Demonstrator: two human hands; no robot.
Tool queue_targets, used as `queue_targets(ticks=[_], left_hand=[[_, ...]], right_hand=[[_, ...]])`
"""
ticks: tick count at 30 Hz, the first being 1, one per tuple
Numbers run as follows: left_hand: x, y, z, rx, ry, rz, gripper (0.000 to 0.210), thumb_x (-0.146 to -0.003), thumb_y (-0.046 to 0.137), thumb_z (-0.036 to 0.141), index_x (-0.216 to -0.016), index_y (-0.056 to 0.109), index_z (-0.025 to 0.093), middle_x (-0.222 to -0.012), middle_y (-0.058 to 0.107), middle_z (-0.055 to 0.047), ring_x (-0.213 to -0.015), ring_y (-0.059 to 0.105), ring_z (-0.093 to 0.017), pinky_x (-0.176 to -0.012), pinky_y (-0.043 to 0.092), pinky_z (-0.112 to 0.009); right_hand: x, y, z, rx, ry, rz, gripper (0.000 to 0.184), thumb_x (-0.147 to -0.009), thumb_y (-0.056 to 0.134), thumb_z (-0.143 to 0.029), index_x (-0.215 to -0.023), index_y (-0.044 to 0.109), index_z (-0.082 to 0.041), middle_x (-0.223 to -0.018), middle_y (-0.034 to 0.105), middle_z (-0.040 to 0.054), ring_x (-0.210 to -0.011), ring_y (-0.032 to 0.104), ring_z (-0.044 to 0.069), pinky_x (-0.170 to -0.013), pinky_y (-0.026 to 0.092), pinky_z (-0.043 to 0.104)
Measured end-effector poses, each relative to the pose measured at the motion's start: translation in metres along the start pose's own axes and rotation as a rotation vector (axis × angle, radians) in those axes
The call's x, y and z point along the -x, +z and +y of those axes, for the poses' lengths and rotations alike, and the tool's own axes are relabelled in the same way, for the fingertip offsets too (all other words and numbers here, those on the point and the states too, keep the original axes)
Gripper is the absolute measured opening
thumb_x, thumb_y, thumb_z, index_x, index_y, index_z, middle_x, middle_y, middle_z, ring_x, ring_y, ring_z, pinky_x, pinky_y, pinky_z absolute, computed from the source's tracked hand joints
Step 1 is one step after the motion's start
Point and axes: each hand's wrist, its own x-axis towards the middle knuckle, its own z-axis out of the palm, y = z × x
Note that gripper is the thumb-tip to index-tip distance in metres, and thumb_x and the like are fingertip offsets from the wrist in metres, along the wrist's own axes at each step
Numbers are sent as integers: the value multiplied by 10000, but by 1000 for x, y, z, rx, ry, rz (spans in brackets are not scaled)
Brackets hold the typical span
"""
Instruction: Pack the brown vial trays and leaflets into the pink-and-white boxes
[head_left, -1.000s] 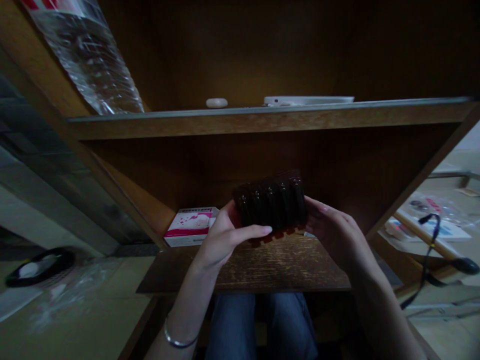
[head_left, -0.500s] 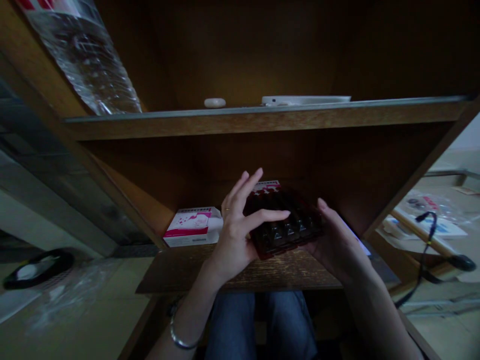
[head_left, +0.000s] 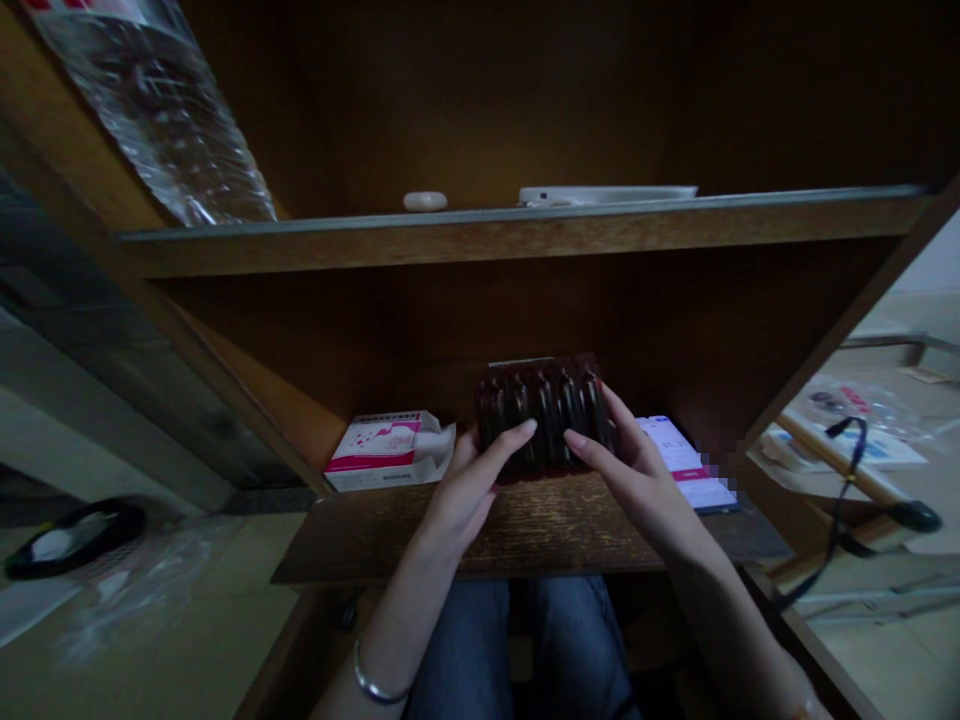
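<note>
A dark reddish-brown blister tray of vials (head_left: 546,410) is held up over the lower shelf, its row of several slim vials facing me. My left hand (head_left: 471,480) grips its lower left corner, thumb lying across the front. On the right side, my right hand (head_left: 634,465) grips it too, its thumb pressed on the lower front and its other fingers behind. To the left lies a white and pink box (head_left: 382,450) with its right end flap open. Right of my right hand, a phone (head_left: 686,465) with a lit screen rests on the shelf.
The lower shelf board (head_left: 555,530) runs above my knees. On the upper shelf (head_left: 450,240) are a large clear bottle (head_left: 161,120), a small white rounded case (head_left: 425,201) and a flat white device (head_left: 607,195). A racket (head_left: 75,535) lies on the floor at left; a black cord (head_left: 844,500) hangs at right.
The tray has been tipped up so that its vials face me. My left hand moved from over its top to its lower left corner. The phone screen has come into view.
</note>
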Motion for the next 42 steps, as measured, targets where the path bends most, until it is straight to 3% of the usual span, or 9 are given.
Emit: queue_targets(ticks=[10, 14, 19, 22, 29, 33, 35, 38, 42], left_hand=[[-9, -13, 2, 160, 43, 189, 327, -644, 848, 303, -916, 746, 152, -946, 792, -52, -928, 735, -224, -849, 586, -311], [-10, -15, 4, 173, 65, 203, 319, -657, 838, 300, -929, 751, 158, -957, 792, -55, -947, 737, -232, -870, 586, -324], [-5, -15, 0, 84, 48, 183, 332, -642, 853, 262, -942, 750, 168, -983, 791, -48, -943, 737, -225, -893, 574, -335], [-3, -12, -1, 36, 36, 175, 311, -625, 866, 248, -901, 747, 167, -977, 792, -40, -986, 726, -229, -933, 557, -332], [3, -1, 0, -6, 47, 155, 301, -629, 869, 318, -841, 734, 152, -989, 789, -55, -1004, 723, -251, -894, 579, -328], [7, 2, -1, 27, 60, 117, 327, -614, 876, 297, -863, 727, 147, -1042, 781, -71, -1052, 711, -275, -932, 573, -352], [7, 1, -2, 13, 72, 106, 385, -601, 883, 267, -928, 720, 146, -1057, 778, -73, -1042, 714, -272, -934, 572, -355], [7, -4, -5, -31, 87, 104, 456, -604, 883, 241, -1010, 702, 138, -1087, 769, -83, -1043, 712, -266, -935, 564, -348], [7, -9, -7, -76, 79, 106, 528, -599, 886, 263, -1069, 685, 131, -1101, 761, -92, -1059, 701, -280, -932, 557, -365]], right_hand=[[4, -106, 59, 984, -204, 84, 344, -894, 618, -341, -1219, 691, -257, -1584, 383, 101, -1510, 220, 355, -1161, 236, 685], [6, -126, 83, 1058, -217, 22, 127, -839, 640, -287, -849, 756, -237, -1423, 584, 95, -1429, 396, 369, -1132, 289, 695], [6, -93, 39, 738, -107, 65, 234, -899, 601, -410, -968, 729, -227, -964, 751, 96, -911, 699, 295, -801, 558, 475], [4, -66, -1, 486, -64, 15, 246, -899, 620, -449, -934, 735, -234, -830, 725, 33, -712, 653, 201, -598, 501, 300], [-12, -27, -30, 511, -296, -141, 166, -893, 660, -396, -904, 778, -278, -782, 700, 27, -773, 581, 208, -710, 474, 369], [-15, -12, -13, 561, -390, 1, 189, -837, 725, -422, -952, 724, -272, -915, 651, 45, -904, 576, 234, -805, 491, 408], [-14, -5, -3, 546, -390, 167, 481, -725, 814, -466, -1128, 649, -264, -1110, 594, 79, -1058, 560, 265, -895, 497, 432], [-12, 4, 6, 441, -198, 332, 836, -636, 844, -536, -1325, 496, -216, -1265, 540, 143, -1110, 581, 288, -909, 521, 436], [-11, 8, 4, 220, 170, 114, 573, -690, 780, -560, -1077, 644, -160, -966, 729, 113, -824, 693, 245, -721, 561, 361]])
